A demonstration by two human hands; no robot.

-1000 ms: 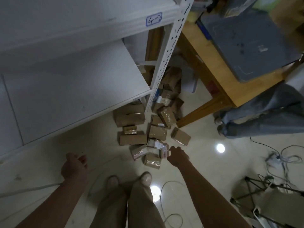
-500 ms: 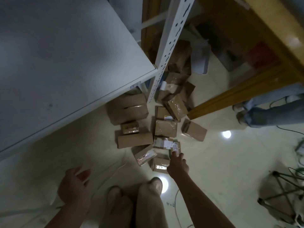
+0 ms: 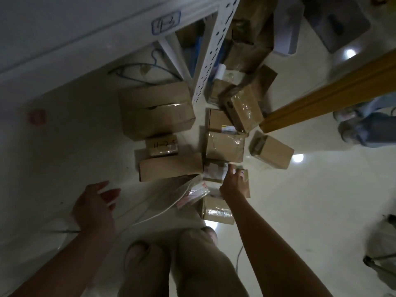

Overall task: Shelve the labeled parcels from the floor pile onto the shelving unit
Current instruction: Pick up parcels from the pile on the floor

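Fingers (image 3: 231,169) of the right hand (image 3: 234,185) reach forward and down over a small brown parcel (image 3: 246,185) at the near edge of the floor pile. The palm covers most of its top, and I cannot tell whether the fingertips curl round the far edge or only lie on it. That parcel lies flat on the pale floor (image 3: 321,211), its long axis running away from the person toward the shelving unit (image 3: 214,50). A white-labelled packet (image 3: 214,171) touches it on the left, and a taped box (image 3: 217,210) sits just on the near side by the person's shoe.

Left hand (image 3: 94,206) hovers apart from the pile, its fingers loosely spread and holding nothing, above a clear plastic bag (image 3: 192,192) lying flat.

Further out, a long carton (image 3: 170,169) lies crosswise, its length running left to right. Behind it a small box with a handwritten mark (image 3: 164,145) sits just in front of a large carton (image 3: 156,112) at the foot of the shelf post. To the right a wooden table leg (image 3: 327,93) slants across, with another person's shoes (image 3: 351,129) beyond it.
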